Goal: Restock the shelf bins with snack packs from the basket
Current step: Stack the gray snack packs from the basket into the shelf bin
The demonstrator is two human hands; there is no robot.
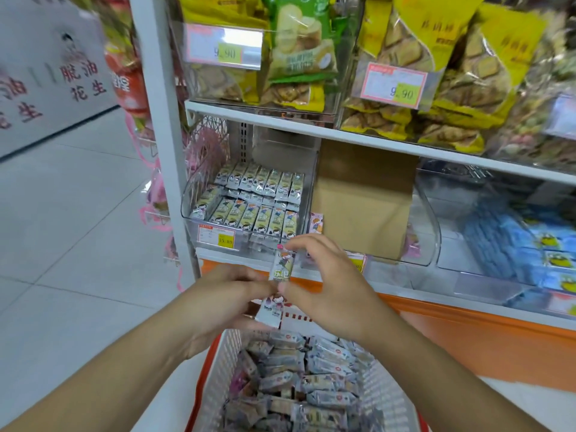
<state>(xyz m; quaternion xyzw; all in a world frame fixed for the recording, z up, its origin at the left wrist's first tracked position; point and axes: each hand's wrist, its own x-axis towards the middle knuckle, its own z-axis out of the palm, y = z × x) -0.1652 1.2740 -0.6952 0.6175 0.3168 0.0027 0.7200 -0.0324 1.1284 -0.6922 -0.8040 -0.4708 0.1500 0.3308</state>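
Holding one snack pack (282, 266) upright above the basket (223, 366), the right hand (324, 285) is pinching it between curled forefinger and thumb, the remaining fingers arching loosely over it. The left hand (227, 294) is meeting it from the left, its fingers curled round a second pack (271, 310) that is hanging just below the first; the two hands are touching at the fingertips. That is making two packs in hand. The basket, white-walled with an orange rim, is sitting near and low in the view, heaped with many more packs (299, 375), too jumbled for a count. Beyond the hands, the left clear bin (246, 201) on the lower shelf is carrying packs standing in two rows, about seven across the far row and six across the near row. To its right, the middle clear bin (427, 232) is containing a brown cardboard box (361, 198) and a few pink packs (315, 222) at its left edge, with open room along its front. Further right, a third bin (514, 232) is holding blue packs, blurred. On the shelf above, bags of biscuits (414, 57) are filling clear bins. Open floor (78, 229) is lying to the left of the shelf upright.
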